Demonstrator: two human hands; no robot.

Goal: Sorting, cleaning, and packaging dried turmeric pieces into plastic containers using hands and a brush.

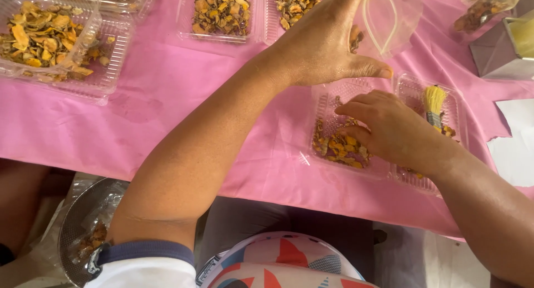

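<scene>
Nearest the person, below the table edge and under the left forearm, a round metal sieve holds a few dried orange-yellow bits.

On the pink tablecloth, the right hand rests in an open clear plastic clamshell tray, its fingers curled down and drawn together onto a small heap of dried orange-yellow flakes lying under and just left of the fingertips. Whether the fingers actually pinch any flakes cannot be told. Just right of this hand, in the tray's other half, lies a small brush with pale yellow bristles, its handle hidden behind the hand.

Just beyond the right hand, the left hand reaches across the table, thumb stretched out toward the right above the tray, its fingers closed on the edge of a clear plastic bag that hangs open past them.

Farther off, to the left of the left hand, stand more clear trays filled with flakes, and a stacked pair of trays sits well to the left. Far right of the left hand stands a grey metal box.
</scene>
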